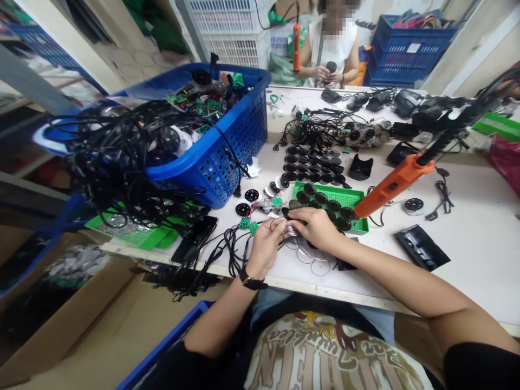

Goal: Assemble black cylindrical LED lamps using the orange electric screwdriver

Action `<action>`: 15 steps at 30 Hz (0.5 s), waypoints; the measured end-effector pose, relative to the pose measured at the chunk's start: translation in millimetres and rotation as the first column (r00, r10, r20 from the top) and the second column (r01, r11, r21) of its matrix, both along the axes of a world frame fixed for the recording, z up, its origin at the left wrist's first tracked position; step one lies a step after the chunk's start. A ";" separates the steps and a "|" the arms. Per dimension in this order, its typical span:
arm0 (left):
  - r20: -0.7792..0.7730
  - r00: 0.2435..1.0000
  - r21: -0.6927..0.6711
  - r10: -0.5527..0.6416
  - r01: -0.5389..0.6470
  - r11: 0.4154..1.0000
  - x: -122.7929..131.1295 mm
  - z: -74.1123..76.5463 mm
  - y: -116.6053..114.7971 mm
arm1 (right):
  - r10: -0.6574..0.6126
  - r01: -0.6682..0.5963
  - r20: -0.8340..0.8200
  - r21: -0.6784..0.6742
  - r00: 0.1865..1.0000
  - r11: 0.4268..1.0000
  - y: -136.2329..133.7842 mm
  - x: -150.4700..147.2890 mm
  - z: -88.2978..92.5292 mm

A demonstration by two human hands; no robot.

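My left hand, with a watch on its wrist, is closed in a pinch at the table's front. My right hand is closed too, its fingertips meeting the left ones over something small and pale that I cannot make out. Just below the fingers lie thin clear round pieces with dark outlines. Behind the right hand is a green tray of dark round lenses. Small green circuit boards on red wires and black round parts lie to the left of my hands.
An orange electric screwdriver hangs over the tray's right side. A blue basket heaped with cables and boards stands at left. Black cables cross the front edge. A black housing lies at right. A co-worker sits opposite.
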State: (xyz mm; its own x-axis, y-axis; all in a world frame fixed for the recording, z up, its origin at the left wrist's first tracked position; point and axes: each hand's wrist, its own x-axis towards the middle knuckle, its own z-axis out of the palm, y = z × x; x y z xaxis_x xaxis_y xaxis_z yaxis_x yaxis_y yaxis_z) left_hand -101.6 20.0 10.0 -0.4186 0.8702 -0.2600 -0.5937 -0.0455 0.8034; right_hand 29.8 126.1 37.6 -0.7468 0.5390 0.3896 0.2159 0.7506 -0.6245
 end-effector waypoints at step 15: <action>0.173 0.970 0.126 0.173 -0.196 0.972 22.9 19.6 -11.5 | -0.077 0.077 -0.144 -0.011 0.987 0.997 24.0 7.0 13.3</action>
State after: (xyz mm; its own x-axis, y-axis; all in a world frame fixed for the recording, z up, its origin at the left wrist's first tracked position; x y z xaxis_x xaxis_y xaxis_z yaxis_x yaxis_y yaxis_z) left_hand -78.7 8.4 29.6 -0.5384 0.8144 -0.2166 -0.6845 -0.2727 0.6761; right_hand 36.9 150.0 51.0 -0.6392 0.5951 0.4871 0.1803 0.7317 -0.6573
